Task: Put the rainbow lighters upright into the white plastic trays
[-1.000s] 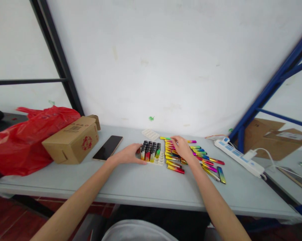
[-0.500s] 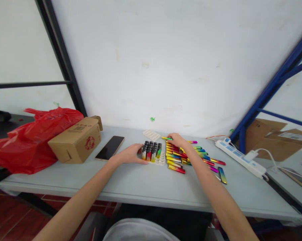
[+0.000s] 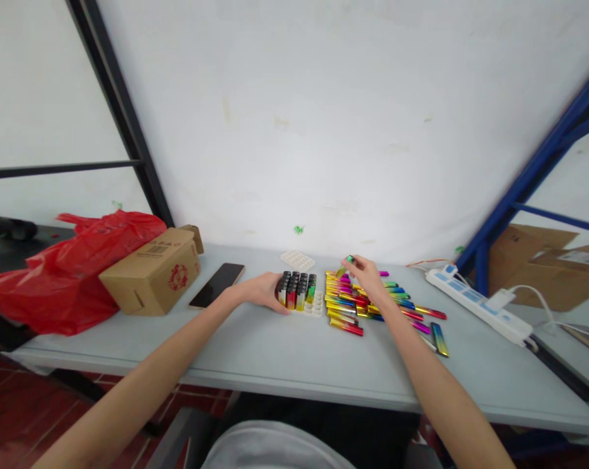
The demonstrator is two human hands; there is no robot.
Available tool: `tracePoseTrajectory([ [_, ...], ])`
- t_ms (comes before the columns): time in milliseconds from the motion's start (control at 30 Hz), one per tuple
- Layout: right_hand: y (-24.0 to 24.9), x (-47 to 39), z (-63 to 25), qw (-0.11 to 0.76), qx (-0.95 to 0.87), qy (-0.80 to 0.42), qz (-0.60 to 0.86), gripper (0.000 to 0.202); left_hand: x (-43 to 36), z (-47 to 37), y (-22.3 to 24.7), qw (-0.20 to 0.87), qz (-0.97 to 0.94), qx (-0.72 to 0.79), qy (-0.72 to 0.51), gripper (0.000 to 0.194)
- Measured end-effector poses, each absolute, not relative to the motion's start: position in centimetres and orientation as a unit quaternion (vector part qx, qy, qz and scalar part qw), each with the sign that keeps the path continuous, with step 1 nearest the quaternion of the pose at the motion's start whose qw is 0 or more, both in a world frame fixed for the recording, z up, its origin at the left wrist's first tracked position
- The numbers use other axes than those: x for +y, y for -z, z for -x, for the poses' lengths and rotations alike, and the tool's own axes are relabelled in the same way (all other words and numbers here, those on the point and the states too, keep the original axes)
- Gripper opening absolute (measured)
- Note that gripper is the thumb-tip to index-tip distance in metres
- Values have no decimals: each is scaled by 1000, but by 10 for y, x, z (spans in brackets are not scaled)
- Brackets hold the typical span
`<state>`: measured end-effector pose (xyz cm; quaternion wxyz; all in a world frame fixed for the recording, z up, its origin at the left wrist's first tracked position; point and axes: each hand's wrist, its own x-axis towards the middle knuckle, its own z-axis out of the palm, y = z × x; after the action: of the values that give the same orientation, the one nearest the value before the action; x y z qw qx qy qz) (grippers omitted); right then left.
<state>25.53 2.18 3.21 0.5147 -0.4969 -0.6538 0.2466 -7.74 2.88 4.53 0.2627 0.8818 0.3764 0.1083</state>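
Several lighters (image 3: 291, 298) with black tops stand upright in rows in a pale tray (image 3: 314, 309), whose right-hand holes show bare. My left hand (image 3: 268, 291) is curved around the left side of these rows, thumb at the front. Over the back of a pile of shiny coloured lighters (image 3: 343, 306), my right hand (image 3: 365, 272) pinches a green and yellow lighter (image 3: 344, 266), held tilted above the pile. Behind the upright rows lies a second pale tray (image 3: 297, 261).
On the left are a black phone (image 3: 218, 285), a cardboard box (image 3: 150, 273) and a red plastic bag (image 3: 79, 273). A white power strip (image 3: 480, 305) lies on the right of the grey table (image 3: 275, 365), near blue frame bars.
My right hand has lifted the green and yellow lighter off the pile and tipped it more upright. My left hand stays by the upright lighters. The view has shifted slightly.
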Motion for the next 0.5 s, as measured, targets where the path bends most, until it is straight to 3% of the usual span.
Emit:
tracePoseTrajectory([
  [267,-24,3,-221,472,-643,-449,401,49,51,70,-43,265,-883,369,-115,81],
  [500,-29,-8,-204,428,-624,-500,421,59,44,73,-37,283,-875,368,-137,78],
])
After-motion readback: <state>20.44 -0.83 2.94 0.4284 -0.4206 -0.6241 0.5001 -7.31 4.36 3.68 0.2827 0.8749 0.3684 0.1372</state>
